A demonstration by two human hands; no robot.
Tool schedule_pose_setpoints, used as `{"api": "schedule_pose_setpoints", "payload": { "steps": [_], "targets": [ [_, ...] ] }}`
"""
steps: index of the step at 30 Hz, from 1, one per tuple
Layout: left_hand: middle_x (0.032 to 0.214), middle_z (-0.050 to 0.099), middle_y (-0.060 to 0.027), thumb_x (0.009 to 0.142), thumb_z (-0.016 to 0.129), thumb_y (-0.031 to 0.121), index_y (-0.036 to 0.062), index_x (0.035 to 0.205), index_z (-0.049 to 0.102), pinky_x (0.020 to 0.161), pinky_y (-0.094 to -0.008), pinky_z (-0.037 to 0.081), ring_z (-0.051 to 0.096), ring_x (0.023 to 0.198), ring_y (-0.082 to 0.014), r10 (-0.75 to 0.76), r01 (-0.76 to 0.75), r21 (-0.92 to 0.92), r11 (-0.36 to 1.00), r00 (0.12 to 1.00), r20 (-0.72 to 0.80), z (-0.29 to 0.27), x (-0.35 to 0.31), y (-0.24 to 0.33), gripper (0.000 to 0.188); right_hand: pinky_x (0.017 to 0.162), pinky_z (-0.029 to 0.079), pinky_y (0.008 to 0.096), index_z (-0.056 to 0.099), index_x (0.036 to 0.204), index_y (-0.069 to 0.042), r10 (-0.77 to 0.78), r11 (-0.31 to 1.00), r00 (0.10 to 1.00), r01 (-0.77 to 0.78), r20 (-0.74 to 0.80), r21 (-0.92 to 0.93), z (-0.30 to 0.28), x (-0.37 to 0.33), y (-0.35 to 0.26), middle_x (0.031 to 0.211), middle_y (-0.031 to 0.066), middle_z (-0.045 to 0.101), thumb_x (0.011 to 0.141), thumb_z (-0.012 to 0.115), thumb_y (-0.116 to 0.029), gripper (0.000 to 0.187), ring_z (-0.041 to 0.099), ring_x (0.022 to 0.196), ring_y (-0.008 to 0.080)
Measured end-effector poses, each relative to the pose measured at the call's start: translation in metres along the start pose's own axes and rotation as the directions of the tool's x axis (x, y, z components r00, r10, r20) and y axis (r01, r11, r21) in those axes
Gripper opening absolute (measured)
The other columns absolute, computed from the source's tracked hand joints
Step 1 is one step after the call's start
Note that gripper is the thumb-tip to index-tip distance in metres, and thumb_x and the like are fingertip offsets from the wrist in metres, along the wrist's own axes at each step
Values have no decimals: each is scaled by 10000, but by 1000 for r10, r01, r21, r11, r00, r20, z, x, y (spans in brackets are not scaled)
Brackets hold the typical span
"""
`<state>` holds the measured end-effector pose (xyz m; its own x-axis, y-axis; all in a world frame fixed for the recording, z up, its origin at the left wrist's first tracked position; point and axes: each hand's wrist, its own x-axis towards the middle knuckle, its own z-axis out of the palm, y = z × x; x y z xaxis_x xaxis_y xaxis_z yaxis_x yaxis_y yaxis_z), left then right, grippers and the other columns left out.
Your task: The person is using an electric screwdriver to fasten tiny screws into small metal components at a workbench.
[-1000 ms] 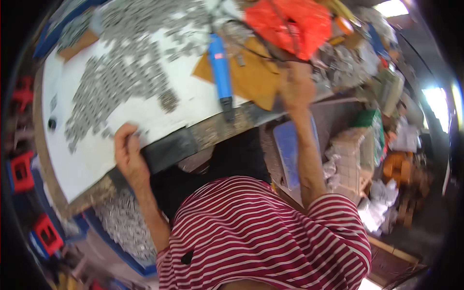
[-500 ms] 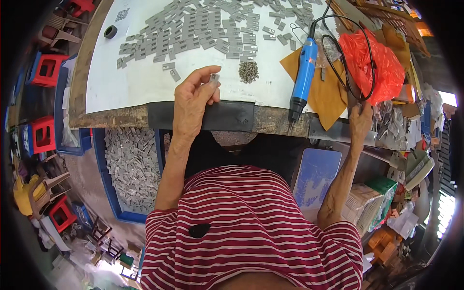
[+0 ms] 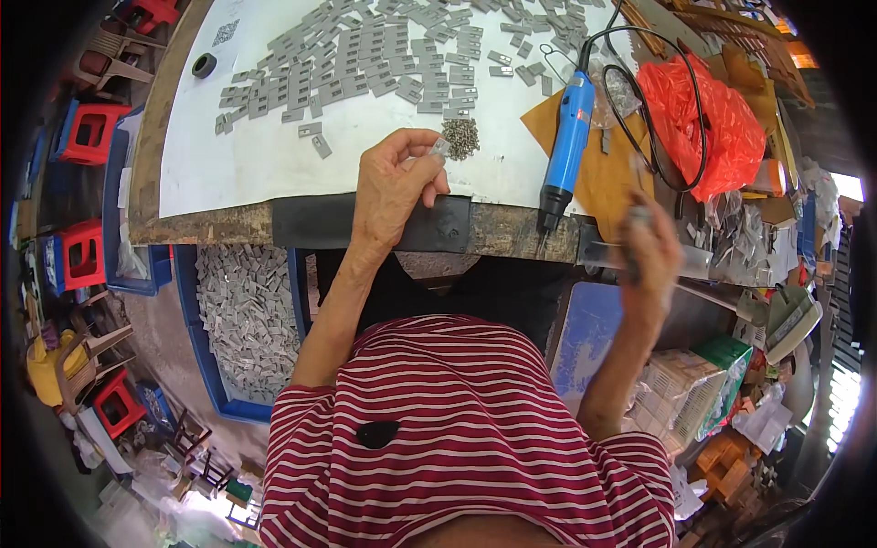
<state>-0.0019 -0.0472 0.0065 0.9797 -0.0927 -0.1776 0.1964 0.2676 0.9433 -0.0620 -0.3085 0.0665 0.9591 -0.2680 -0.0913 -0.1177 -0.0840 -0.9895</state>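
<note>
The right hand (image 3: pixel 654 245) has moved left from the red bag (image 3: pixel 681 119), curled round a blurred dark object (image 3: pixel 631 260); I see the left hand (image 3: pixel 398 179), shifted rightward, pinching a grey piece (image 3: pixel 440 148) at upper centre.

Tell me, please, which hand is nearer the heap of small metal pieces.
Left: the left hand is just left of the heap; the right hand is farther off, right of the blue tool.

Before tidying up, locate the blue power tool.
Head view, right of centre: the blue power tool lies between the pile of tiny parts and red bag.
</note>
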Motion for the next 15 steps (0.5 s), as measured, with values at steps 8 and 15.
{"api": "schedule_pose_setpoints", "payload": {
  "steps": [8,15],
  "targets": [
    [691,606,-87,780,542,-1,-79,988,520,402,-164,362,512,500,-57,1,3,56,998,998,-69,14,2,2,224,385,359,179,516,1150,8,197,971,881,-235,431,37,91,-5,12,691,31,554,837,570,-74,328,485,493,48],
    [706,611,-80,780,545,-2,-69,967,515,446,-177,386,518,524,-61,12,-7,65,998,996,-85,11,2,-5,201,383,359,186,504,1147,35,236,940,844,-324,482,107,96,-1,22,726,53,556,839,567,-71,332,501,527,63]
  ]
}}
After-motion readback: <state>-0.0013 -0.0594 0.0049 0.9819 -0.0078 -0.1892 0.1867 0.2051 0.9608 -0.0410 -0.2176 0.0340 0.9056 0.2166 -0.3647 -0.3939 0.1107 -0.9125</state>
